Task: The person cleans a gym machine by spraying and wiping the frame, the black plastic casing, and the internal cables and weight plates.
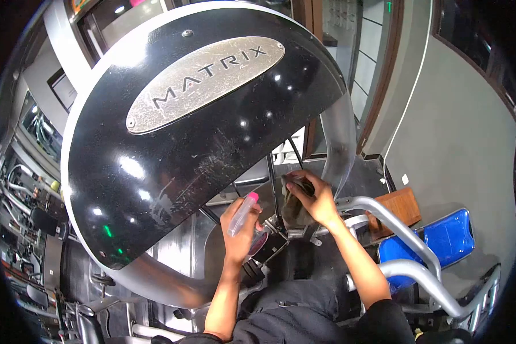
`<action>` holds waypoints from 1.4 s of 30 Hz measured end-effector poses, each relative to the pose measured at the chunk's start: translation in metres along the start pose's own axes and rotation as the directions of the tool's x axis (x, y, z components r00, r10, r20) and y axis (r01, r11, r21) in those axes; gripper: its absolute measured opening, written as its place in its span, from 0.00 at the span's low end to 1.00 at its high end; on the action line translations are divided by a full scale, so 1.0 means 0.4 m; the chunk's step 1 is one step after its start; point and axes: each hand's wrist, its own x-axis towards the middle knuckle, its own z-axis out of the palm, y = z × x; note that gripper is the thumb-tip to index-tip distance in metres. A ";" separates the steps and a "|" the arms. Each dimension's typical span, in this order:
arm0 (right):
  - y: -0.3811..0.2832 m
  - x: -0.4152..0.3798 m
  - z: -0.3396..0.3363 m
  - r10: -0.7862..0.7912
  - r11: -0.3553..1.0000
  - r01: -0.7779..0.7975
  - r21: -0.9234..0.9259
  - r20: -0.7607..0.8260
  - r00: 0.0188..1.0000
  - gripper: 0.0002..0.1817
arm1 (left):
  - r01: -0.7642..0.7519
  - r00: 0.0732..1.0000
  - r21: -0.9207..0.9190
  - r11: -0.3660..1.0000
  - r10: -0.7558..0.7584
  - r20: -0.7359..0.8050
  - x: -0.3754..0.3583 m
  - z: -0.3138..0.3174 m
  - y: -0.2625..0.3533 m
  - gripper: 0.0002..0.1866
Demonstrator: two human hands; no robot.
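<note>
My left hand [235, 232] is closed around a spray bottle [243, 215] with a clear trigger head and a pink nozzle tip. Part of its body, with pinkish liquid, shows below my fingers. Pinched in my right hand [320, 199] is a grey-brown cloth [295, 211] that hangs down from the fingers. Both hands are just below the lower edge of a large glossy black machine cover [212, 143], apart from it. The cover carries a scratched silver MATRIX plate [206, 84] and has scuffs on its surface.
Silver tubular bars [410, 226] curve past my right arm. Beyond them are a blue padded seat [450, 235] and a brown wooden box [397, 212] by the grey wall [458, 126]. Black rods and a cable run behind my hands. More gym machines line the left side.
</note>
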 end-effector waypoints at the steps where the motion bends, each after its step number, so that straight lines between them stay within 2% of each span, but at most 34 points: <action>1: 0.005 -0.005 0.003 0.042 0.997 -0.040 -0.066 0.033 0.999 0.16 | -0.001 1.000 -0.004 1.000 0.001 0.010 -0.001 0.002 -0.003 0.07; 2: 0.008 -0.009 0.009 0.040 0.997 -0.038 -0.072 0.024 0.999 0.16 | -0.013 1.000 -0.023 1.000 0.013 -0.003 0.000 0.003 -0.006 0.07; 5: 0.019 -0.023 0.044 0.077 0.993 -0.072 0.097 -0.044 0.996 0.17 | -0.012 1.000 -0.027 1.000 0.013 0.009 0.003 0.003 -0.023 0.07; 6: 0.028 -0.026 0.054 0.079 0.992 -0.074 0.098 -0.050 0.996 0.17 | -0.001 1.000 -0.009 1.000 0.002 0.023 0.000 0.003 -0.025 0.07; 8: 0.042 -0.030 0.076 0.215 0.964 -0.186 0.192 -0.143 0.966 0.17 | -0.003 1.000 -0.004 1.000 0.003 0.031 -0.002 0.004 -0.023 0.07; 11: 0.019 -0.049 0.097 0.298 0.941 -0.254 0.223 -0.196 0.934 0.16 | -0.014 0.999 0.014 1.000 0.014 0.030 -0.001 0.003 -0.028 0.06; 15: 0.055 -0.091 0.134 0.285 0.937 -0.208 0.281 -0.272 0.919 0.16 | -0.044 0.999 0.001 0.999 0.044 0.008 0.010 0.008 -0.026 0.06; 18: 0.058 -0.107 0.141 0.242 0.942 -0.137 0.305 -0.338 0.909 0.16 | -0.004 1.000 -0.015 1.000 0.004 -0.009 0.018 0.023 -0.041 0.06; 23: 0.118 -0.130 0.160 0.229 0.940 -0.084 0.332 -0.427 0.875 0.17 | 0.002 1.000 0.046 0.999 -0.001 -0.021 0.035 0.051 -0.080 0.06; 26: 0.103 -0.140 0.148 0.289 0.903 -0.116 0.413 -0.387 0.875 0.15 | 0.027 0.999 0.102 0.994 -0.025 -0.029 0.054 0.070 -0.083 0.06; 30: 0.135 -0.159 0.169 0.308 0.892 -0.122 0.436 -0.385 0.870 0.16 | -0.017 0.998 0.213 0.977 0.030 -0.059 0.083 0.085 -0.118 0.08; 32: 0.148 -0.172 0.181 0.205 0.930 -0.036 0.367 -0.434 0.877 0.16 | 0.017 0.993 0.187 0.982 0.005 -0.115 0.104 0.104 -0.109 0.09; 33: 0.147 -0.182 0.185 0.299 0.876 -0.102 0.472 -0.364 0.882 0.17 | 0.047 0.988 0.158 0.986 -0.024 -0.149 0.114 0.110 -0.113 0.11; 34: 0.158 -0.189 0.194 0.312 0.870 -0.113 0.479 -0.359 0.880 0.17 | 0.059 0.988 0.167 0.984 -0.033 -0.151 0.118 0.110 -0.117 0.11; 36: 0.175 -0.194 0.209 0.283 0.887 -0.087 0.453 -0.386 0.878 0.17 | 0.047 0.989 0.087 0.995 -0.034 -0.141 0.125 0.104 -0.119 0.11; 40: 0.158 -0.150 0.225 0.234 0.920 -0.062 0.386 -0.417 0.878 0.17 | -0.035 0.983 0.123 0.992 0.056 -0.176 0.104 0.088 -0.122 0.11; 42: 0.109 -0.087 0.223 0.250 0.898 -0.084 0.433 -0.342 0.906 0.16 | -0.047 0.978 0.141 0.989 0.074 -0.194 0.087 0.079 -0.110 0.13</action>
